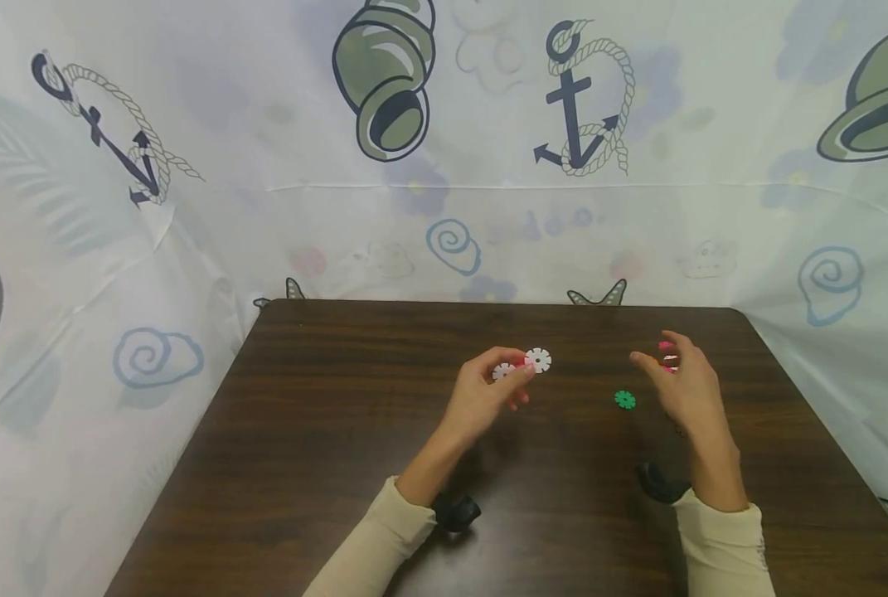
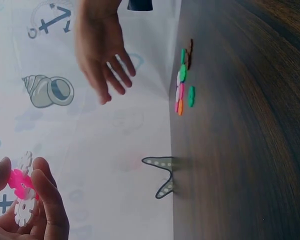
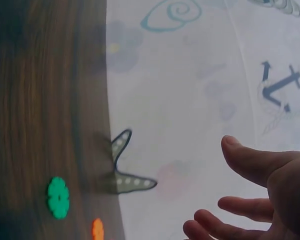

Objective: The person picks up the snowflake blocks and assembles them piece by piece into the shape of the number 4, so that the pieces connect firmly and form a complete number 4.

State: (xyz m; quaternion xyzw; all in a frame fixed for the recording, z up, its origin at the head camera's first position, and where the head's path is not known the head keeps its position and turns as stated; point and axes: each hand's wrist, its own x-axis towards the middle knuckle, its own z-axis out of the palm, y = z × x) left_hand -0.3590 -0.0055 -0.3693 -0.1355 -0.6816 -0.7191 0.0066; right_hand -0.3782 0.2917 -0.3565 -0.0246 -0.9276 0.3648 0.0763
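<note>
My left hand [image 1: 477, 402] pinches a small chain of notched plastic discs between thumb and fingers. A white disc [image 1: 538, 361] sits at one end, a pink disc [image 2: 21, 185] in the middle and another white disc [image 2: 26, 212] at the other side; they look joined. To the right, my right hand [image 1: 690, 394] is raised above the table, thumb and fingers spread, holding nothing. Behind its fingers, pink discs [image 1: 665, 346] show in part. A green disc [image 1: 625, 400] lies by itself left of that hand.
Loose discs lie together on the dark wooden table [image 1: 324, 448], among them green [image 2: 183, 73], orange [image 2: 180, 108] and brown [image 2: 189, 56] ones. A black wrist strap piece [image 1: 456, 514] hangs under the left forearm. Printed cloth [image 1: 444, 166] stands around the table's back and sides.
</note>
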